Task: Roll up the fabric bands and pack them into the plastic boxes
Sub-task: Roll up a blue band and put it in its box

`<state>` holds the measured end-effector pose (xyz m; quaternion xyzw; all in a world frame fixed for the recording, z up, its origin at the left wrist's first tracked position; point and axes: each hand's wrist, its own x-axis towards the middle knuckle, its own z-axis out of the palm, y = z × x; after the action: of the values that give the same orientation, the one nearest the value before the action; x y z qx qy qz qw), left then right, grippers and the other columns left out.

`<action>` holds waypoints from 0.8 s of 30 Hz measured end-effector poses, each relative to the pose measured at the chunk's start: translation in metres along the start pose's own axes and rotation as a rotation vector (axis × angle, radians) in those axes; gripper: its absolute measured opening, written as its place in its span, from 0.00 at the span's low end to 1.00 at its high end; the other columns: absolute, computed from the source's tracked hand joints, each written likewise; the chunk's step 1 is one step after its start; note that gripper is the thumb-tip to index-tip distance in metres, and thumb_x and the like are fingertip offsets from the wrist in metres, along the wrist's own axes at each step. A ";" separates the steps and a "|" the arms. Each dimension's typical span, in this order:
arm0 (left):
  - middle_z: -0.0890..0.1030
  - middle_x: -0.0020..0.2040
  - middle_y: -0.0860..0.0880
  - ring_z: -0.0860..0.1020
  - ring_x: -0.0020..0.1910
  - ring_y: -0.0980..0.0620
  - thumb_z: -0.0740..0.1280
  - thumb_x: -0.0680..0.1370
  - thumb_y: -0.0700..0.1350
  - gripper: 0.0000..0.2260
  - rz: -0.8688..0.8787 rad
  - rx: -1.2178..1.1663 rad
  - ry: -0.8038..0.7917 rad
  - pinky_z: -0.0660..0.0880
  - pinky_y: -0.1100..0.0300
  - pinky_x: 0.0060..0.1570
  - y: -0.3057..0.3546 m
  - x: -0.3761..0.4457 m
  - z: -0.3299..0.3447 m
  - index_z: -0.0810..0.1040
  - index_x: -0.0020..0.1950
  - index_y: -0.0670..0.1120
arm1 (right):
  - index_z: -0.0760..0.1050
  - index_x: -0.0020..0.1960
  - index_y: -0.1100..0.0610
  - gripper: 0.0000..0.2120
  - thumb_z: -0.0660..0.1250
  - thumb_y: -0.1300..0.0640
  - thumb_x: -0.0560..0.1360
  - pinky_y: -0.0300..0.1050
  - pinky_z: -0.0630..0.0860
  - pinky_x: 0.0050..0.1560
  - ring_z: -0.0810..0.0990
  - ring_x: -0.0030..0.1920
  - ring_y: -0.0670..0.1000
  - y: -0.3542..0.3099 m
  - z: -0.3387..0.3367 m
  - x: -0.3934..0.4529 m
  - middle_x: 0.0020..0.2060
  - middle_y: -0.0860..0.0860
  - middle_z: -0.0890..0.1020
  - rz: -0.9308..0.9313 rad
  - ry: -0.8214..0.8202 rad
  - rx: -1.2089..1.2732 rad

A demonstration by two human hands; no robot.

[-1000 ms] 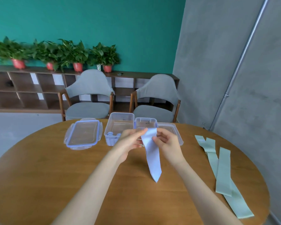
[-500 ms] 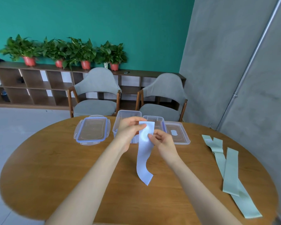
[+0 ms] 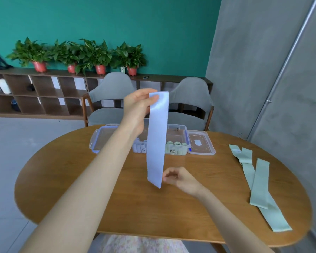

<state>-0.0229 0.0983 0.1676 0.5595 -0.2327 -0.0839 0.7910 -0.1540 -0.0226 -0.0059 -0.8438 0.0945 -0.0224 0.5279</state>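
A person's left hand (image 3: 138,111) pinches the top of a pale blue band (image 3: 156,141), which hangs above the wooden table (image 3: 117,194); the right hand (image 3: 181,178), fingers curled, pinches its lower edge; at twelve o'clock, two clear plastic boxes (image 3: 179,143) hold rolled bands, white left, green right, partly hidden; their markings are unreadable; green bands (image 3: 257,187) lie at three o'clock.
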 end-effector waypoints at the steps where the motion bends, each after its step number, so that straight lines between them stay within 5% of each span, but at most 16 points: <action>1: 0.83 0.46 0.46 0.82 0.44 0.50 0.69 0.74 0.34 0.07 0.003 -0.017 0.018 0.79 0.58 0.46 0.004 0.001 0.000 0.80 0.49 0.42 | 0.77 0.50 0.59 0.04 0.67 0.59 0.76 0.35 0.72 0.50 0.79 0.46 0.42 0.003 0.004 -0.004 0.46 0.48 0.82 -0.004 0.006 -0.003; 6: 0.82 0.46 0.45 0.81 0.44 0.50 0.69 0.74 0.34 0.06 -0.014 -0.038 0.036 0.78 0.60 0.42 0.009 -0.007 0.007 0.80 0.49 0.42 | 0.69 0.59 0.50 0.17 0.70 0.56 0.74 0.42 0.73 0.60 0.76 0.57 0.46 0.004 0.018 -0.014 0.57 0.47 0.77 -0.003 0.041 0.118; 11: 0.83 0.46 0.45 0.81 0.44 0.49 0.69 0.74 0.34 0.06 -0.013 0.001 0.063 0.79 0.59 0.44 0.008 -0.015 0.010 0.81 0.48 0.43 | 0.71 0.61 0.51 0.11 0.56 0.58 0.80 0.47 0.76 0.58 0.82 0.53 0.49 -0.005 0.024 -0.023 0.53 0.51 0.83 0.070 -0.046 0.371; 14: 0.83 0.45 0.46 0.81 0.43 0.50 0.69 0.74 0.34 0.06 -0.036 -0.004 0.105 0.79 0.61 0.42 0.007 -0.019 0.010 0.81 0.47 0.44 | 0.71 0.61 0.53 0.11 0.62 0.54 0.79 0.44 0.77 0.55 0.82 0.52 0.48 0.001 0.030 -0.028 0.52 0.51 0.83 0.036 -0.035 0.347; 18: 0.82 0.45 0.47 0.81 0.44 0.50 0.69 0.74 0.34 0.06 -0.050 0.022 0.120 0.79 0.61 0.41 0.002 -0.026 0.009 0.81 0.48 0.44 | 0.78 0.51 0.59 0.04 0.66 0.62 0.77 0.36 0.75 0.46 0.81 0.45 0.45 0.012 0.039 -0.031 0.44 0.53 0.84 -0.010 0.086 0.260; 24: 0.82 0.48 0.44 0.81 0.49 0.45 0.69 0.73 0.34 0.06 -0.093 0.004 0.171 0.80 0.57 0.44 -0.008 -0.032 0.006 0.81 0.47 0.43 | 0.73 0.52 0.58 0.05 0.65 0.58 0.78 0.39 0.74 0.56 0.81 0.53 0.48 0.023 0.052 -0.030 0.52 0.51 0.82 0.078 0.171 0.381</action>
<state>-0.0533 0.1026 0.1526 0.5763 -0.1383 -0.0719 0.8023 -0.1790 0.0188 -0.0477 -0.7193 0.1655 -0.0907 0.6685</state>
